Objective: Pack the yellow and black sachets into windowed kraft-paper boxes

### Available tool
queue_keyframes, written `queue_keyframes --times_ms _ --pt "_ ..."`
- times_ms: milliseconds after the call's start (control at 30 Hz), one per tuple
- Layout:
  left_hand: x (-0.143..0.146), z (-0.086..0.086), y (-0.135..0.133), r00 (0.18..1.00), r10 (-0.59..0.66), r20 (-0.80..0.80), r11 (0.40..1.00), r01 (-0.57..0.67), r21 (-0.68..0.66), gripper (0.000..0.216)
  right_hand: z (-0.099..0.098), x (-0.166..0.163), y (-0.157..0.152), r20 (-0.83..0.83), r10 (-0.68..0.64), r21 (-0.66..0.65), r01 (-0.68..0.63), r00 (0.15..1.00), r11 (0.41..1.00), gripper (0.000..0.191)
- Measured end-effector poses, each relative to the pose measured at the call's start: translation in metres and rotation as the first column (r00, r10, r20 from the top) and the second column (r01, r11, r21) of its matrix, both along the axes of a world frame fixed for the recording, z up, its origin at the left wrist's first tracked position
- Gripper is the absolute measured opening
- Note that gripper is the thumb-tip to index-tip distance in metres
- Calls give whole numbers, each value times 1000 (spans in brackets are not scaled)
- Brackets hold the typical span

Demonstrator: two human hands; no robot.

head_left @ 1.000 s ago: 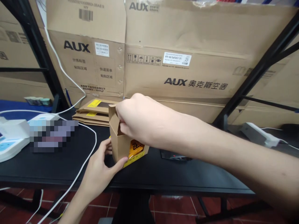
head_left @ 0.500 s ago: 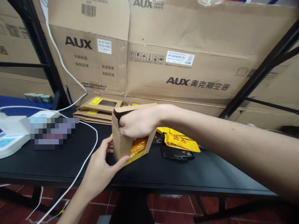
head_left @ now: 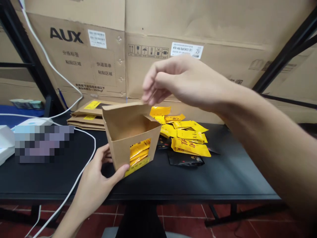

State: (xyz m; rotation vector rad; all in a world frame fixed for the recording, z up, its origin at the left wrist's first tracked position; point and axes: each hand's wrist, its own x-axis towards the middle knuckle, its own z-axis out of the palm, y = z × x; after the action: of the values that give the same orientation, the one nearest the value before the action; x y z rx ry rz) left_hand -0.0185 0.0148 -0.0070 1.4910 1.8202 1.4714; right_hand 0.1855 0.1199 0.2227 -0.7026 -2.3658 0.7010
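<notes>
My left hand (head_left: 99, 177) grips the lower left corner of an open-topped kraft paper box (head_left: 121, 155), thumb on its front and fingers behind. Through the box's front window show yellow packets (head_left: 140, 150); a yellow label runs below the window. Over the box's back flap hovers my right hand (head_left: 170, 79), its fingers loosely curled and apart, with nothing visible in them. Its fingertips come close to the flap's top edge; whether they touch it I cannot tell. Just right of the box lies a loose pile of yellow packets (head_left: 190, 145), with black packets (head_left: 185, 159) under and in front.
Folded kraft boxes (head_left: 86, 120) lie stacked behind and left of the box. A white cable (head_left: 92, 148) crosses the black table (head_left: 198, 181) beside a white power strip (head_left: 7, 145) and a blurred-out item. Large cardboard sheets (head_left: 99, 59) stand behind, between black metal posts (head_left: 279, 62).
My right hand has come up out of the box and now hangs above its back flap. The left hand keeps its grip on the box. The view has shifted a little.
</notes>
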Motion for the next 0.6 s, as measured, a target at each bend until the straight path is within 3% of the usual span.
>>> queue_keyframes --times_ms 67,133,267,333,433,500,600 --pt "-1 0 0 1000 9 -2 1000 -9 -18 67 -19 15 31 -61 -173 126 179 983 976 21" --pt "0 1 -1 1000 18 -6 999 -19 -36 68 -45 27 65 -5 -379 239 369 926 898 19" --pt "0 3 -1 1000 23 -6 999 -24 -41 72 -96 43 125 180 -620 298 559 763 774 50" --pt "0 3 -1 1000 17 -6 999 -18 -34 72 -113 47 145 253 -657 261 603 710 754 63" --pt "-2 2 -2 1000 10 3 1000 -10 -26 72 -129 50 162 331 -632 202 601 701 773 75" --pt "-2 2 -2 1000 14 3 1000 -14 -28 72 -136 50 167 336 -626 196 599 703 777 72" --pt "-2 2 -2 1000 15 -8 999 -15 -29 70 -142 50 166 294 -661 213 627 691 750 46"
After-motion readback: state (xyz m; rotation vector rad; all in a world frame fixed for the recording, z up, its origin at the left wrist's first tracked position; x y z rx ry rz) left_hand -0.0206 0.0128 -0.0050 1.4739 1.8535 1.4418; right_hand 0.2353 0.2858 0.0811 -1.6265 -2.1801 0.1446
